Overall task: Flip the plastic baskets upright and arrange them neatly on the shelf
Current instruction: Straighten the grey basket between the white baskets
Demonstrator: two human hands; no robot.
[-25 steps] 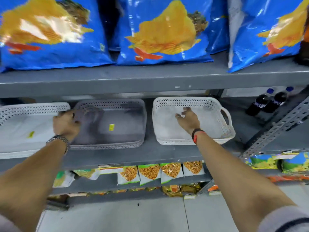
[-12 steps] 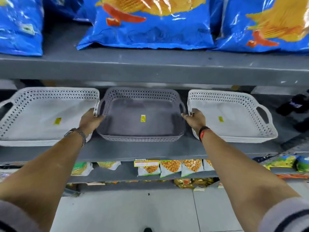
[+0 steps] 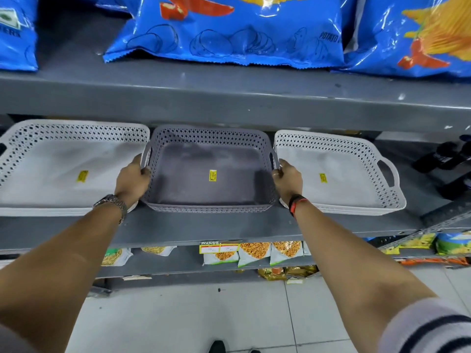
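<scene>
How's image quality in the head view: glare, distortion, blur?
Head view: strong specular glare on the glossy blue chip bags; wide-angle bowing bends the shelf edge and stretches the forearms; grey basket and both hands sharp, its yellow sticker unreadable; dark bottles at right smeared in shadow.

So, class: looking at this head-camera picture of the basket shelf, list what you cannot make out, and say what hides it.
- White basket on the left: its left end is cut off by the frame edge.
- Price sticker in the grey basket: print too small to read.
- Left hand and right hand: fingertips hidden behind the grey basket's handles.
- Dark bottles at right: shadowed and blurred.
- Chip bags: tops cut off above.
</scene>
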